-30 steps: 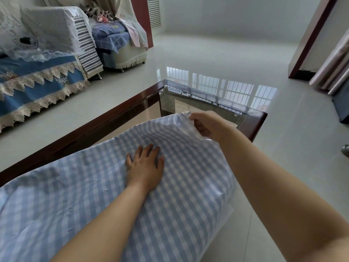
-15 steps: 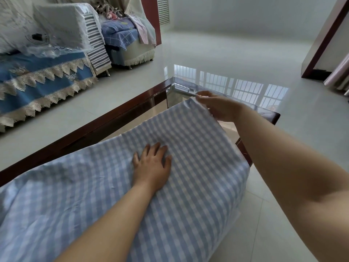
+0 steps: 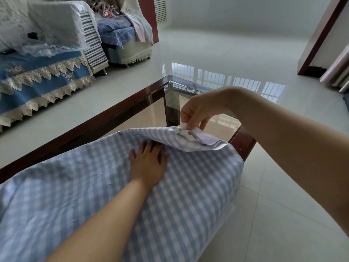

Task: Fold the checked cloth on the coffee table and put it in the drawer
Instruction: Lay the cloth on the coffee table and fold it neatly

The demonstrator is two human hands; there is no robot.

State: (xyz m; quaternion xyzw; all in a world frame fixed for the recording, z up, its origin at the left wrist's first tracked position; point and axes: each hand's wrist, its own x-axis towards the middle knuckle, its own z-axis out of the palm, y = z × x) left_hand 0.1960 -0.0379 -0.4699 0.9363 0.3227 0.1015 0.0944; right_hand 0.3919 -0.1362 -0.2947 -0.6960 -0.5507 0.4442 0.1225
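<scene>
Right hand [image 3: 198, 110] pinching far corner of checked cloth [image 3: 94, 186], lifted and curling back for a fold; left hand [image 3: 148, 163] flat, fingers spread, pinning cloth on glass coffee table [image 3: 113, 114]. Near edge draping off. Drawer unseen.

Checked cloth [image 3: 85, 195] runs off the bottom left edge, covers most of the coffee table [image 3: 105, 118], and no drawer is visible anywhere.
</scene>
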